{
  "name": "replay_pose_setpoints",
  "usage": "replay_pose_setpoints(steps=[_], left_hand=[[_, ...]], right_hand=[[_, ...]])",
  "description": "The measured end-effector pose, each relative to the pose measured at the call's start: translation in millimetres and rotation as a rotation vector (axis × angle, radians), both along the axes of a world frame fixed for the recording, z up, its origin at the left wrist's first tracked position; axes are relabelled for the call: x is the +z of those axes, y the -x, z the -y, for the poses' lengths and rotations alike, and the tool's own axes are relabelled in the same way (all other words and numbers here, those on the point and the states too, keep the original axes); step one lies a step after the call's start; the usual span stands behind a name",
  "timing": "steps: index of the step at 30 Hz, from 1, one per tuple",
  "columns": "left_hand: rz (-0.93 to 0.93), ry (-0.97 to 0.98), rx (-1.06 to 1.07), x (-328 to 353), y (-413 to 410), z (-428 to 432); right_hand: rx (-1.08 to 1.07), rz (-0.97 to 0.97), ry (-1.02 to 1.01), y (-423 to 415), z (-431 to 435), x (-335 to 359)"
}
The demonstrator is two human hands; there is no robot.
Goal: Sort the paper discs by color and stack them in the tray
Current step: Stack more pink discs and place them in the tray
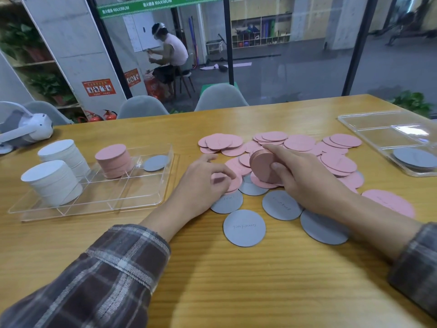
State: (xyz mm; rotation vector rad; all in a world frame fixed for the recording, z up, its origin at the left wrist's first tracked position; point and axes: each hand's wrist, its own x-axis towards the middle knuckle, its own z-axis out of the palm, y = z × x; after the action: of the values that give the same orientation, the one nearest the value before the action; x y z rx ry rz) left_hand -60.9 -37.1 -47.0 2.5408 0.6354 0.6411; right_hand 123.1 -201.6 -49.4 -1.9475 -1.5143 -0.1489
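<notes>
the wooden table (236, 280) shows open grain along its near edge. the clear tray (142, 195) sits at the left with two white stacks (53, 183), a pink stack (113, 162) and a grey disc (155, 162). loose pink discs (300, 143) heap mid-table, with grey discs (244, 228) nearer. the right hand (305, 176) grasps a pink bundle (262, 164) on edge. the left hand (203, 185) curls over one pink disc (233, 183), its grip too blurred to tell. grey chairs (142, 106) stand beyond.
</notes>
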Motion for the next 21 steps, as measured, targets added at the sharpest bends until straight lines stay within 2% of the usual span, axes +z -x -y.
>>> replay_pose_setpoints(steps=[10, 14, 17, 21], left_hand=[[0.072, -0.023, 0.003, 1.2, 1.3, 2.1], [0.182, 0.057, -0.088, 2.9, -0.1, 6.1], [0.275, 0.197, -0.084, 4.8, -1.4, 7.8], [0.296, 0.315, -0.067, 5.0, -2.9, 6.5]], right_hand=[[-0.039, -0.099, -0.083, 1.4, 0.1, 4.3], [-0.048, -0.100, -0.069, 4.5, -0.1, 4.3], [-0.057, -0.114, -0.067, 4.4, 0.3, 3.8], [-0.038, -0.151, -0.070, 4.6, 0.0, 1.4]])
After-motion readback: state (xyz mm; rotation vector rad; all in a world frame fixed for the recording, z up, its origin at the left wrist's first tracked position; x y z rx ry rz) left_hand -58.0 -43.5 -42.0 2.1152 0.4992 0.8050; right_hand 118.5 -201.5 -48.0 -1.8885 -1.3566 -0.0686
